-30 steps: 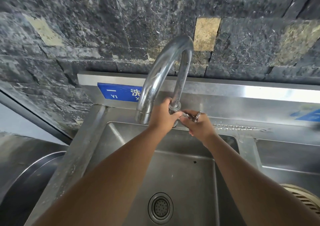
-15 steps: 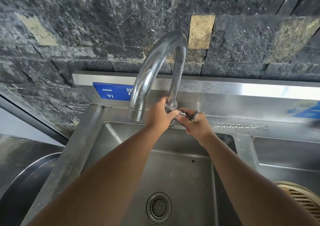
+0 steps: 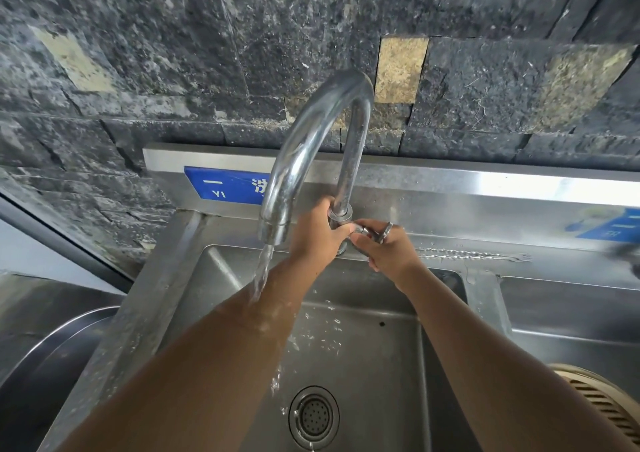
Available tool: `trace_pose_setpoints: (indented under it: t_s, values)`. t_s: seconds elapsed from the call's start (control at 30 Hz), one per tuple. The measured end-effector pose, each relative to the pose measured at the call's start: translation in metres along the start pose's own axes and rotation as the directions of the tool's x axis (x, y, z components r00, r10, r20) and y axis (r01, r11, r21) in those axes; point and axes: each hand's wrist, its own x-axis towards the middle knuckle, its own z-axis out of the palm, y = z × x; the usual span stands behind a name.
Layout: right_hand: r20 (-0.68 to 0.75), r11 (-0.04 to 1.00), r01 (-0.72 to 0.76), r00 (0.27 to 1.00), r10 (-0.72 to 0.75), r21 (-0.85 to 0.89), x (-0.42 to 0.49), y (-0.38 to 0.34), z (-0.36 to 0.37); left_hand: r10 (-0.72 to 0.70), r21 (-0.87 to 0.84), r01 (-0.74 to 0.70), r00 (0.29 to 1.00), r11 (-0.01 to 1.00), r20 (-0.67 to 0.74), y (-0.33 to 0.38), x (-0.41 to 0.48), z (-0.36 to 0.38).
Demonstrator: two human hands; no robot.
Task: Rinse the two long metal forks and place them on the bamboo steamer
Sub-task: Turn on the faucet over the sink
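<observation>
Twisted metal forks point(image 3: 471, 254) lie on the steel ledge; left hand point(image 3: 317, 233) grips faucet base, right hand point(image 3: 386, 247) its handle.

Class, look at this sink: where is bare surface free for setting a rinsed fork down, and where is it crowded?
Free: the basin floor right of the drain, between the forearms, and the second basin beyond the divider. Crowded: the faucet base, where the left hand and right hand meet. The back ledge already holds the metal forks. Only the bamboo steamer's edge shows.

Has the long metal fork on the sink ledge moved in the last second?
No. The long metal fork lies on the steel sink ledge, right of the curved chrome faucet, as before.
</observation>
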Motion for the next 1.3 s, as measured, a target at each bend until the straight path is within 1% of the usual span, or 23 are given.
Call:
trace_pose_setpoints:
  t_s: [0.2, 0.63, 0.97, 1.3]
  values:
    - [-0.009, 1.000, 0.014, 1.000, -0.014, 0.018, -0.001, 0.000, 0.000, 0.022, 0.008, -0.021, 1.000, 1.000, -0.022, -0.001, 0.000, 0.001]
    - [-0.020, 1.000, 0.023, 1.000, -0.023, 0.018, 0.006, 0.012, 0.001, 0.023, 0.000, -0.023, 1.000, 1.000, -0.003, 0.000, -0.001, 0.000]
    - [-0.027, 0.998, -0.065, 0.998, 0.065, 0.020, 0.009, 0.013, 0.000, 0.017, -0.001, -0.017, 1.000, 1.000, -0.003, -0.002, 0.000, 0.002]
    - [-0.038, 0.997, -0.077, 0.996, 0.076, -0.015, 0.009, 0.013, 0.000, -0.006, -0.002, 0.006, 1.000, 1.000, -0.004, 0.002, -0.004, 0.000]
